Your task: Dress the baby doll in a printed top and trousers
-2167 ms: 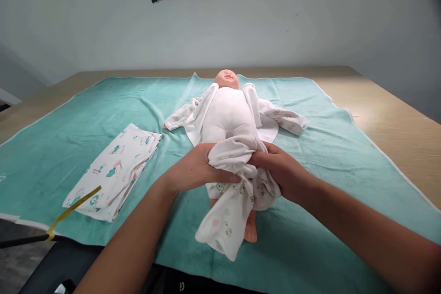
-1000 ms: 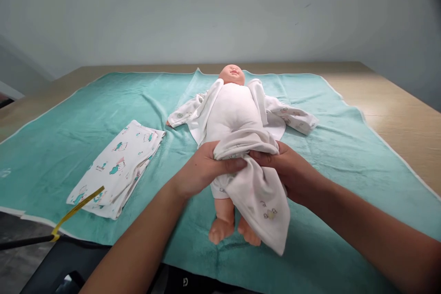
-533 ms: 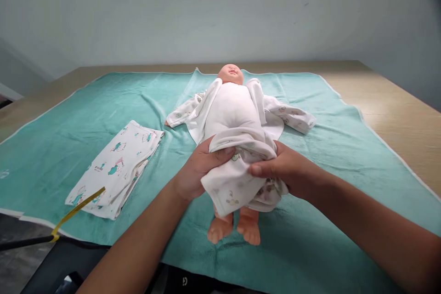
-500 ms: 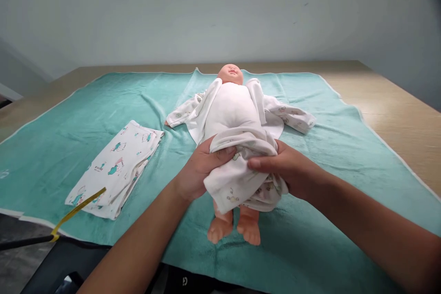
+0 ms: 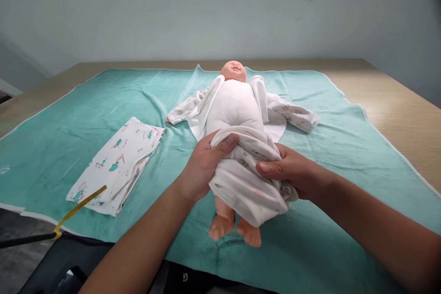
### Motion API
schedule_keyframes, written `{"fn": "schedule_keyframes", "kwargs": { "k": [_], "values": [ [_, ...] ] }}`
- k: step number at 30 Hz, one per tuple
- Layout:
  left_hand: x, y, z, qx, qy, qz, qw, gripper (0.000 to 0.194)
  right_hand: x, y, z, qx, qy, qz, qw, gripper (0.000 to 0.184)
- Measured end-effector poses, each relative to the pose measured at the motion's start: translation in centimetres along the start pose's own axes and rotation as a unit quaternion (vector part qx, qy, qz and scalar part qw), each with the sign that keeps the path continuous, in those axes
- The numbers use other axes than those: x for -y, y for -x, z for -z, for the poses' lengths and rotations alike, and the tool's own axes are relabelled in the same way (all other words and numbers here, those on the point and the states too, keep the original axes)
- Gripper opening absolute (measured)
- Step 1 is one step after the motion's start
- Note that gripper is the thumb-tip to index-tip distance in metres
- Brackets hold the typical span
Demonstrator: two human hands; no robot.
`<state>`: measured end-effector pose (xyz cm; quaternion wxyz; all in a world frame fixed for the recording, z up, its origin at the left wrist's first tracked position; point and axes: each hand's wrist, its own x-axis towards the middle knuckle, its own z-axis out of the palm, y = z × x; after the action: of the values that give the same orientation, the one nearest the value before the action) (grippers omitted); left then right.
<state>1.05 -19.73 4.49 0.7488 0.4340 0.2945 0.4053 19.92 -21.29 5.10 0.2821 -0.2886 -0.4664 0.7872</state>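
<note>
A baby doll (image 5: 235,108) lies on its back, head away from me, its bare feet pointing towards me. An open white baby jacket (image 5: 299,117) with printed sleeves is on its arms, and its belly is white. White printed baby pants (image 5: 250,193) are bunched around its legs, above the feet. With thumb on top, my left hand (image 5: 208,161) grips the bunched cloth at the doll's hip. My right hand (image 5: 292,170) pinches the opposite side of the pants, thumb over the folds. The fingers beneath the cloth are hidden on both hands.
A teal towel (image 5: 344,183) covers much of the wooden table (image 5: 399,101). To the left lies a folded white printed cloth (image 5: 117,161). At the lower left, a yellow strap (image 5: 77,206) hangs on a dark rod. A wall (image 5: 220,23) stands behind the table.
The loose folds of the pants have shifted towards the right and down, over one of the doll's ankles. My right hand has moved slightly right and down; both hands keep their grip.
</note>
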Motion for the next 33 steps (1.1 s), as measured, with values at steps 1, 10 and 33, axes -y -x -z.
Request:
{"fn": "schedule_keyframes", "kwargs": {
  "k": [1, 10, 33],
  "values": [
    [0.0, 0.0, 0.0, -0.005, -0.002, -0.002, 1.0, 0.043, 0.2, 0.0, 0.0, 0.015, 0.025, 0.002, 1.0, 0.038],
    [0.1, 0.5, 0.2, -0.018, -0.087, -0.044, 0.995, 0.031, 0.8, 0.5, -0.6, 0.037, 0.156, -0.052, 0.986, 0.024],
    [3.1, 10.2, -4.7, -0.27, -0.329, 0.006, 0.905, 0.011, 0.4, 1.0, -1.3, 0.047, 0.267, 0.012, 0.962, 0.018]
  ]
}}
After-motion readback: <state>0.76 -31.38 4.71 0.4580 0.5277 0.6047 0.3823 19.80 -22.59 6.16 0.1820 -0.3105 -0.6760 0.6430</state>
